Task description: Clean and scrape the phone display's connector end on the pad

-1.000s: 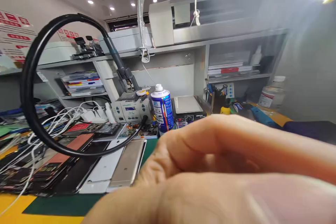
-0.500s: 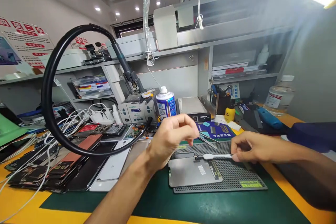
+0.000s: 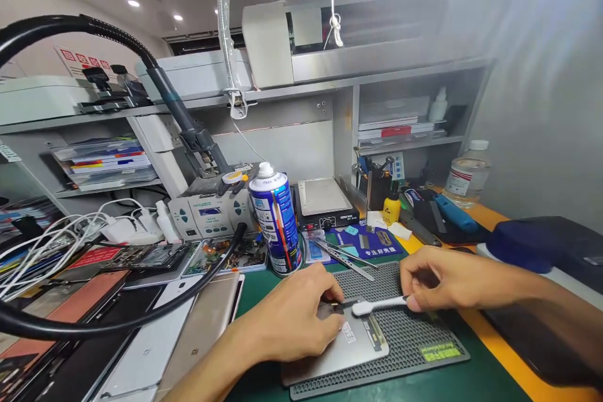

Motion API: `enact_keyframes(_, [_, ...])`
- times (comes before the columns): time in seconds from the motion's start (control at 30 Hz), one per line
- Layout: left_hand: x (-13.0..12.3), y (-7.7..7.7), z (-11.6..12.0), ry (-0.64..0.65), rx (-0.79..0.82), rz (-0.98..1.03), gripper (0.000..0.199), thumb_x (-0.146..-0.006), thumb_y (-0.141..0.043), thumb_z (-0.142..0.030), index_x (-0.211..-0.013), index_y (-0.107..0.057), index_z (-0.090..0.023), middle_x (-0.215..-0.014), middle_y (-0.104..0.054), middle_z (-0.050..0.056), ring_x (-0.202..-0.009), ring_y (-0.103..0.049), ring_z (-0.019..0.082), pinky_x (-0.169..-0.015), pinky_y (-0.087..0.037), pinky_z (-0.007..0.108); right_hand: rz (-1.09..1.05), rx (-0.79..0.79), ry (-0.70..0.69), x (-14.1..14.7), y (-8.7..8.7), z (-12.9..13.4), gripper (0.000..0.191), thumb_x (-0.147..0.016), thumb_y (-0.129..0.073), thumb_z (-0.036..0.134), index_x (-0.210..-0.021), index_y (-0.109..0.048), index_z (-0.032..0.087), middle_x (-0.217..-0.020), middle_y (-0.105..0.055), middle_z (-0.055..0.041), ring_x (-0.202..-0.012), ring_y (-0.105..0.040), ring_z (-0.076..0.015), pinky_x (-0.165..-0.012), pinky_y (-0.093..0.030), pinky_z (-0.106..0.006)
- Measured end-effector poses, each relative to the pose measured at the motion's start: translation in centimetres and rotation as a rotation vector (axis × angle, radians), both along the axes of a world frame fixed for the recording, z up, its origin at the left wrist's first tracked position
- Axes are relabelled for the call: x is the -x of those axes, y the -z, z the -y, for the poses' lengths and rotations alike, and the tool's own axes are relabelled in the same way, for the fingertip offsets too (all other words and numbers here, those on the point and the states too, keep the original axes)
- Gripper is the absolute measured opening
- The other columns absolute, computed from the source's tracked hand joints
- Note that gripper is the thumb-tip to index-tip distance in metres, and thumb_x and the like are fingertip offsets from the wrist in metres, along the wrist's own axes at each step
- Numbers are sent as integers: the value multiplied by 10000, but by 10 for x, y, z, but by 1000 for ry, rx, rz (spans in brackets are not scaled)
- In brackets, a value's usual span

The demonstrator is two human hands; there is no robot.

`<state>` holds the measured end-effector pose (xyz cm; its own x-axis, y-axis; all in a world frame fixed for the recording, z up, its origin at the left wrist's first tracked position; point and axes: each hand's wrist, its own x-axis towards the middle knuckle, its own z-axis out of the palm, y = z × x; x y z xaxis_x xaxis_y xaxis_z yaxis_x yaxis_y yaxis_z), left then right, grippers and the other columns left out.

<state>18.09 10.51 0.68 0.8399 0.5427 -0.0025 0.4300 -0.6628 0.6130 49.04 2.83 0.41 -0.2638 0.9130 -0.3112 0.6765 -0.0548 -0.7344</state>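
Observation:
My right hand grips a white toothbrush by its handle, fingers closed. The brush head lies over the upper edge of a phone screen panel, beside a dark flex cable. At that same edge my left hand is closed, thumb and fingers around the near part of the cable. The hand covers much of the panel's left side. The silver back faces up, with a white label and a bare connector strip at its right end. Beneath the panel is a grey perforated mat.
Metal tweezers lie behind the mat. A blue spray can stands behind my left hand. The black hose of a hot-air station loops over phones at left. A yellow bottle stands behind my right hand.
My left hand has come down from above the panel onto its upper edge and closed on the flex cable. The toothbrush stays in my right hand. The camera view has shifted right.

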Motion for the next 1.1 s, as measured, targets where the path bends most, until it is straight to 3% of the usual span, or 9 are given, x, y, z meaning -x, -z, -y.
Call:
enact_keyframes(0.17, [3, 11, -4, -34, 9, -7, 125, -918, -595, -258, -983, -692, -212, -1017, -658, 34, -915, -603, 233, -787, -450, 353, -22, 39, 14, -1, -1, 2, 382, -886, -824, 534, -869, -727, 165, -738, -669, -17, -673, -544, -154, -577, -369, -243])
enact_keyframes(0.43, [1, 15, -5, -47, 10, 22, 166, -983, -558, -301, -934, -698, -225, -999, -670, 17, -873, -592, 201, -766, -445, 325, -27, 98, -13, -1, -10, 7, 394, -879, -841, 524, -861, -715, 151, -735, -612, 6, -676, -507, -138, -580, -351, -236])
enact_keyframes(0.67, [1, 18, -5, -48, -5, 36, 167, -987, -553, -300, -916, -684, -226, -974, -658, 12, -860, -593, 191, -755, -436, 313, -40, 146, -48, -3, -8, 11, 360, -846, -869, 474, -832, -702, 155, -717, -602, 11, -666, -517, -142, -583, -367, -243])
enact_keyframes(1.1, [2, 14, -4, -47, 16, 9, 108, -916, -645, -339, -930, -659, -233, -990, -651, 5, -939, -609, 218, -798, -437, 333, -8, 92, -31, -1, -10, 8, 396, -872, -842, 542, -846, -729, 163, -729, -609, 0, -683, -508, -151, -597, -351, -261])
